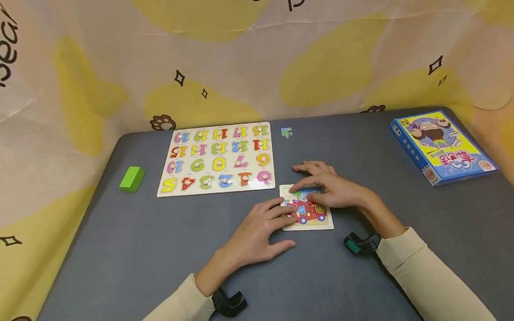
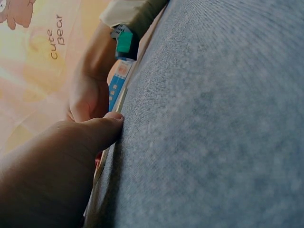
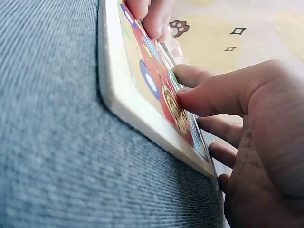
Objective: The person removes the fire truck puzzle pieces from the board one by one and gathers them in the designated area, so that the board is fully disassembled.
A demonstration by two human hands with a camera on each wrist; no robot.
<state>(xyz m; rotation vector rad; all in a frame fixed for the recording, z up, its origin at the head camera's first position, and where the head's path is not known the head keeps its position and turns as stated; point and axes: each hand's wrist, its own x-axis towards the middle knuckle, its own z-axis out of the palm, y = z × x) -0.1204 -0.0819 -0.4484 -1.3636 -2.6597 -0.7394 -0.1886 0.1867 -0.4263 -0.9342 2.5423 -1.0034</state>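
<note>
A small square jigsaw board (image 1: 312,220) with a red vehicle picture lies on the grey table (image 1: 157,262). My left hand (image 1: 260,230) lies flat at its left edge, fingertips resting on the picture; the thumb (image 2: 102,128) touches the table by the board's edge (image 2: 116,99). My right hand (image 1: 328,186) lies over the board's top half, straight fingers pressing pieces down. In the right wrist view the thumb (image 3: 209,95) presses on the picture near the board's rim (image 3: 142,118). A loose puzzle piece (image 1: 286,132) lies farther back.
A number peg board (image 1: 217,157) with coloured digits lies at the back left. A green block (image 1: 131,178) sits near the left table edge. A blue and yellow box (image 1: 441,146) rests at the right. A yellow patterned cloth (image 1: 234,50) backs the table.
</note>
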